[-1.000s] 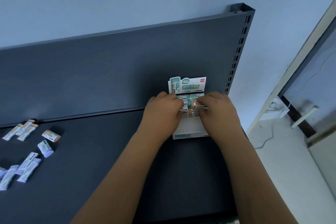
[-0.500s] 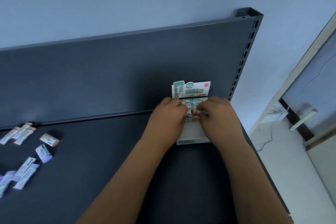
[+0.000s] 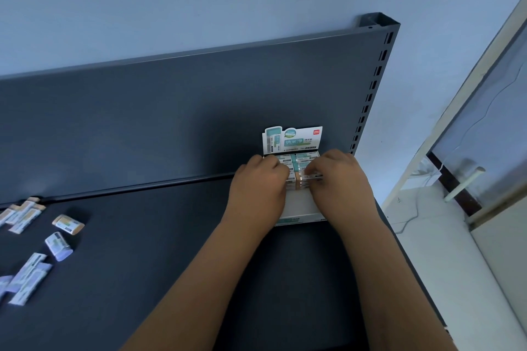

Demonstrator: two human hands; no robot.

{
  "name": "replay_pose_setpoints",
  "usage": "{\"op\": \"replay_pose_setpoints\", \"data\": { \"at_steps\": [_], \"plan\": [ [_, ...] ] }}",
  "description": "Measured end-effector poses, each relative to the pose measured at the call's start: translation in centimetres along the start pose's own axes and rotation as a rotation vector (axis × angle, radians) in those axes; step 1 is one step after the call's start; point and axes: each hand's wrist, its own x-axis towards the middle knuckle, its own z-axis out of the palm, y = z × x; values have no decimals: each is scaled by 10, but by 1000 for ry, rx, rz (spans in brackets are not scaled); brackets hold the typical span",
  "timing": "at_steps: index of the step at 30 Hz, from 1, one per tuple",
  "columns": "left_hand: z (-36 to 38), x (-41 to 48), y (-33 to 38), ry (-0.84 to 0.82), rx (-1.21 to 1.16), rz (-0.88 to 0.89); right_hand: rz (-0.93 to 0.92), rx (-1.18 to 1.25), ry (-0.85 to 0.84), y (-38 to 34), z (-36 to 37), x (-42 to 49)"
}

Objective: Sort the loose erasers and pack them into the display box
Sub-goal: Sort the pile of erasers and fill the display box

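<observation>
Loose erasers (image 3: 68, 224) left of display box (image 3: 301, 206)

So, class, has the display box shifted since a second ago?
No: the display box still stands against the back panel, just left of the slotted upright.

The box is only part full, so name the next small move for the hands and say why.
Probably press the eraser that the right hand pinches down into the row, beside those already packed. The left hand rests against that row, the front of the display box is bare, and loose erasers lie far left on the shelf.
</observation>
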Motion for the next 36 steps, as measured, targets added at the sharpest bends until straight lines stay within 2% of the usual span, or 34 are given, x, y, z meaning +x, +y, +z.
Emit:
{"op": "replay_pose_setpoints", "data": {
  "at_steps": [21,26,31,34,36],
  "plan": [
    [10,-7,0,-4,-85,-152,10,-27,21,-3,0,-4],
    [2,-6,4,-65,-154,-192,70,-82,25,-9,-6,-12],
    [-14,-26,2,-138,-220,-204,73,-30,-9,-14,-12,-23],
    [-27,-33,2,-116,-271,-286,56,32,-53,-19,-20,-28],
    [-34,-36,-5,-94,-218,-383,62,87,-78,-25,-26,-29]
  ]
}}
